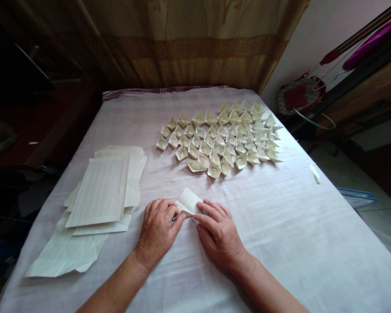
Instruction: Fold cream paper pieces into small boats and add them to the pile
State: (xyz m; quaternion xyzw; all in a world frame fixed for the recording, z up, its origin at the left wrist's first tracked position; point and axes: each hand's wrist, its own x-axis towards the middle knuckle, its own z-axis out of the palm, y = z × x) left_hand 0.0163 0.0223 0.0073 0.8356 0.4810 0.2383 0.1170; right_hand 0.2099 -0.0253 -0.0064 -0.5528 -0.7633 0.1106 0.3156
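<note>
A small folded piece of white paper (189,201) lies on the white cloth near the front middle. My left hand (157,230) pinches its left edge with curled fingers. My right hand (217,232) presses its lower right corner with fingertips together. Beyond the hands, several folded paper boats (220,139) sit packed in rows. A stack of lined paper sheets (101,191) lies to the left of my left hand.
The table's white cloth (280,226) reaches all edges. A small white scrap (315,173) lies near the right edge. A brown curtain (189,43) hangs behind. Dark furniture stands left, and a wooden frame with a round woven item (299,95) stands right.
</note>
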